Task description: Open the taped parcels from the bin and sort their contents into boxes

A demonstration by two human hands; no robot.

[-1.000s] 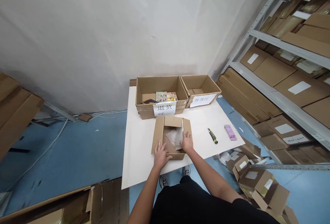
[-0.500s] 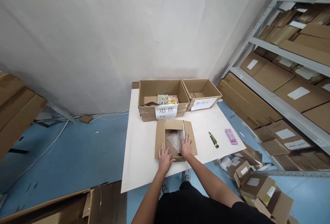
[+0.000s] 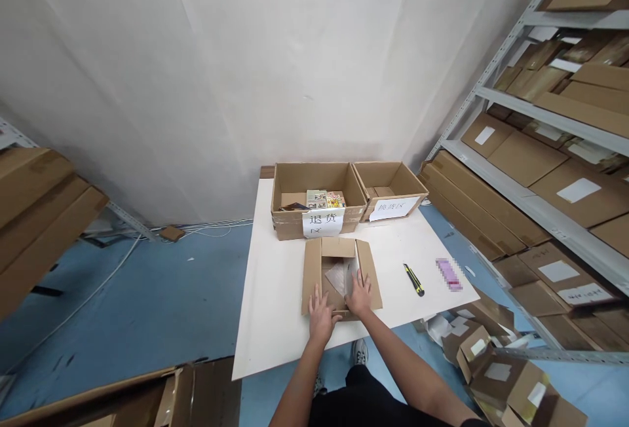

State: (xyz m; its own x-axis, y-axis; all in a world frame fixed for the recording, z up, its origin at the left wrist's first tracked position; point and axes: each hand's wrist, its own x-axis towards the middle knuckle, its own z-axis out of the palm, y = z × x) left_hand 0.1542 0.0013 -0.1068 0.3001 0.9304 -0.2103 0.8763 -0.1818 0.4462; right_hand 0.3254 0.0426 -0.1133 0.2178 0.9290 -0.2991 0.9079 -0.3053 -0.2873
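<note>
A small open cardboard box point(image 3: 312, 273) lies on the white table point(image 3: 275, 296) in front of me, its flaps spread outward. Inside it is a clear plastic-wrapped item point(image 3: 339, 276). My left hand point(image 3: 322, 312) rests flat on the box's near flap, fingers spread. Reaching into the box, my right hand point(image 3: 360, 293) has its fingers stretched out on the wrapped item and the near edge.
Two larger open boxes stand at the table's back: the left box point(image 3: 295, 217) holds colourful packets, the right box point(image 3: 393, 201) carries a paper label. A yellow-black utility knife point(image 3: 413, 279) and a pink item point(image 3: 448, 274) lie to the right. Shelving with cartons stands right; loose boxes litter the floor.
The view has tilted up and shifted a little. Both hands stay at the small box; the right hand has slid slightly deeper onto the wrapped item.
</note>
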